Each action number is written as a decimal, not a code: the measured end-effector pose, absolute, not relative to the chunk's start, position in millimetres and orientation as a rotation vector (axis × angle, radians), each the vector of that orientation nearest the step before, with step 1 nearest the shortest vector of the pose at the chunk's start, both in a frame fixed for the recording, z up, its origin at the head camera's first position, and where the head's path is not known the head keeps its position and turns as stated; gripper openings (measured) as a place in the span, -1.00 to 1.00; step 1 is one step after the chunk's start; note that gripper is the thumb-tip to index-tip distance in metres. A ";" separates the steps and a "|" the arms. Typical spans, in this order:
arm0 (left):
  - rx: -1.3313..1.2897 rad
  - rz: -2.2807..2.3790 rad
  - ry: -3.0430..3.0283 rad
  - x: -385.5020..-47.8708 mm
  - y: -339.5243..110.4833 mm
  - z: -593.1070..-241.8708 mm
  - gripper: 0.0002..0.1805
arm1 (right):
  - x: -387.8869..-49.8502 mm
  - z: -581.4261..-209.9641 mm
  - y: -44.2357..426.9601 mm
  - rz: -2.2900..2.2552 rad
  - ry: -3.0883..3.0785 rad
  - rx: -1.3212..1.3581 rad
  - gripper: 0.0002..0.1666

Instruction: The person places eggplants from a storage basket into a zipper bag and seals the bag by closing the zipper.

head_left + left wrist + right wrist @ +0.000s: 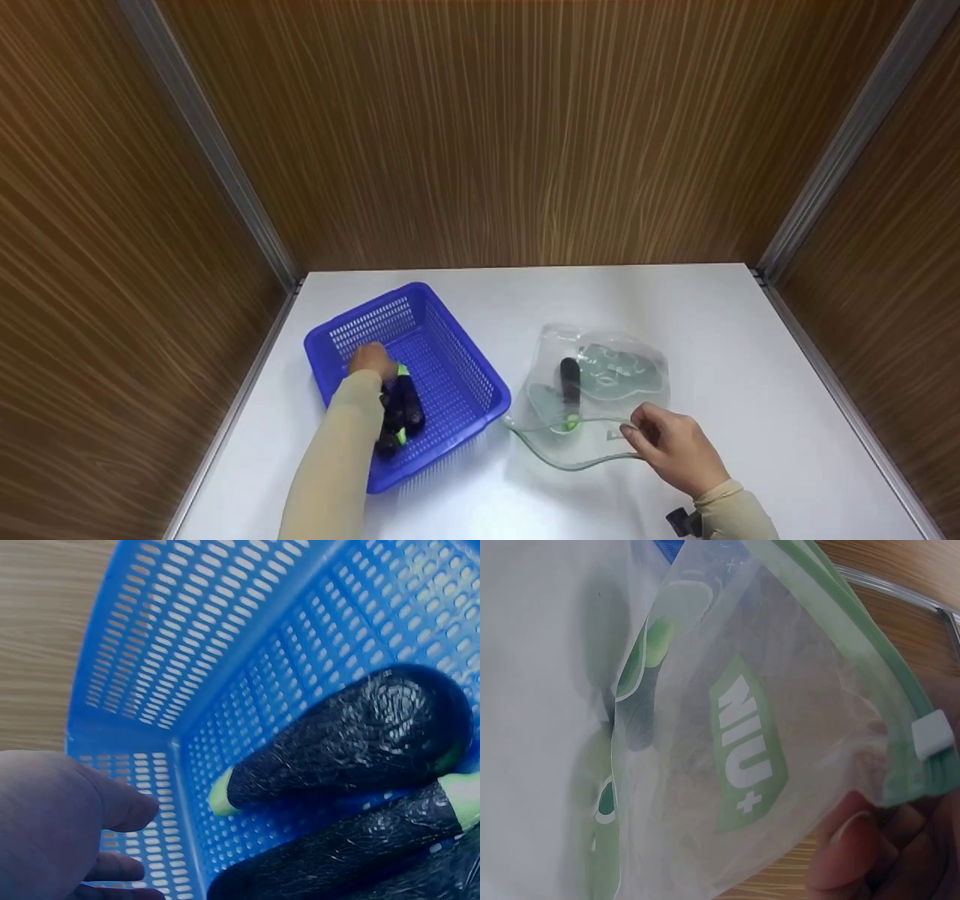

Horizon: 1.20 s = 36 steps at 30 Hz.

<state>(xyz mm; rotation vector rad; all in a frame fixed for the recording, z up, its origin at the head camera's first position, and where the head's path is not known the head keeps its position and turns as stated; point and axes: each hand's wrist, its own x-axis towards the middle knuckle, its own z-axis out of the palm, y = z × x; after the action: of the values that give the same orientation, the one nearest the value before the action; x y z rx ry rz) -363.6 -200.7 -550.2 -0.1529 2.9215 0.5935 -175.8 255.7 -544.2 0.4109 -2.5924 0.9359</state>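
Observation:
My left hand is inside the blue perforated basket, beside several dark eggplants with pale green ends. In the left wrist view, that hand has its thumb and fingers apart with nothing between them; an eggplant wrapped in shiny film lies a little away. On the right, my right hand pinches the mouth edge of a clear zip bag with green print. The bag's mouth gapes, and one eggplant lies inside. Close to the pinching fingers sits the white slider.
A white table carries the basket and the bag side by side. Wood-grain panels stand at the back and both sides, with metal corner strips. A dark strap piece is at my right wrist.

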 end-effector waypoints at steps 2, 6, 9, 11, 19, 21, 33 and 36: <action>-0.159 0.574 2.935 -365.7 -201.3 -552.2 -0.69 | -175.2 -543.7 255.5 0.934 -2.615 0.390 -0.69; -0.190 0.514 2.913 -369.7 -204.2 -555.5 -0.66 | -174.4 -541.3 255.7 0.931 -2.641 0.371 -0.71; -0.205 0.452 2.908 -370.2 -209.1 -560.6 -0.60 | -174.7 -542.3 255.6 0.929 -2.628 0.389 -0.70; -0.207 0.414 2.899 -370.5 -211.1 -563.9 -0.59 | -174.8 -542.7 255.8 0.925 -2.617 0.397 -0.69; -0.224 0.399 2.830 -371.2 -216.0 -577.2 -0.59 | -174.2 -541.9 254.9 0.921 -2.598 0.414 -0.69; -0.236 0.426 2.822 -371.1 -216.7 -580.1 -0.60 | -173.6 -542.1 254.6 0.917 -2.593 0.425 -0.69; -0.259 0.484 2.805 -368.0 -213.2 -587.1 -0.59 | -172.9 -548.1 255.0 0.918 -2.584 0.454 -0.71; -0.257 0.491 2.808 -368.8 -211.3 -587.6 -0.60 | -173.1 -548.3 255.1 0.915 -2.578 0.445 -0.69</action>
<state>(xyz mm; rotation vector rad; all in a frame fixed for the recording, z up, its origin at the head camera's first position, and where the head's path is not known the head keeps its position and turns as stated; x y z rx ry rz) -368.8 -211.3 -587.6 -0.2567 2.8081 0.4909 -173.1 255.1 -548.3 0.4451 -2.5785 0.9148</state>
